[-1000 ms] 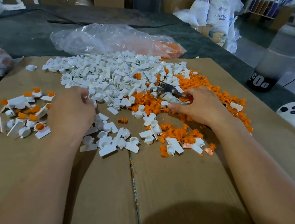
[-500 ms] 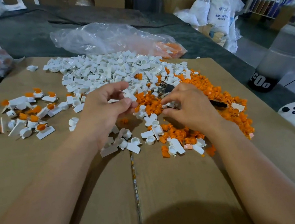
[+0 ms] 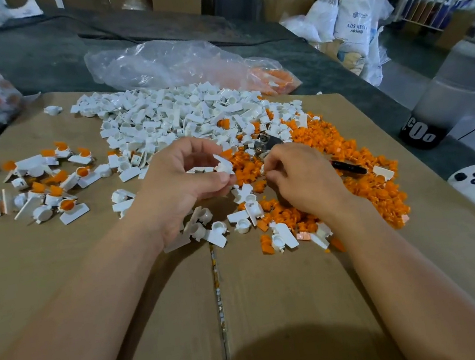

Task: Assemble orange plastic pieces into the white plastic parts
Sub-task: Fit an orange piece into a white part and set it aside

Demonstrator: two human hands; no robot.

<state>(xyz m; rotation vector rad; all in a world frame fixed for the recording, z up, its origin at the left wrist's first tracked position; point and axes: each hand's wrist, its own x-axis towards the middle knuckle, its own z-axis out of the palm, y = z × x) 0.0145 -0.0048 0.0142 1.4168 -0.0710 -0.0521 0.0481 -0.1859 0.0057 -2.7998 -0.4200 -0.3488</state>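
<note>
1. A cluster of finished pieces [image 3: 48,188], white with orange inserts seated in them, lies scattered on the cardboard sheet [image 3: 157,313] at far left.
2. The left hand [image 3: 179,185] is raised just above the cardboard near the centre, forearm running in from the lower left. Thumb and forefinger are pressed together on a white plastic part [image 3: 223,165], a small flat tab with a round cup; the other fingers curl loosely above it.
3. Behind the hands a wide heap of loose white parts [image 3: 179,121] spreads across the sheet, with a few more strewn under the left wrist.
4. The right hand [image 3: 303,179] sits just right of the left, knuckles up, fingertips bunched toward the held white part. They close on something small and pale; what it is cannot be told.
5. A pile of orange pieces [image 3: 350,164] lies beneath and to the right of that hand, touching the white heap.
6. A clear plastic bag [image 3: 183,62] lies beyond the piles.
</note>
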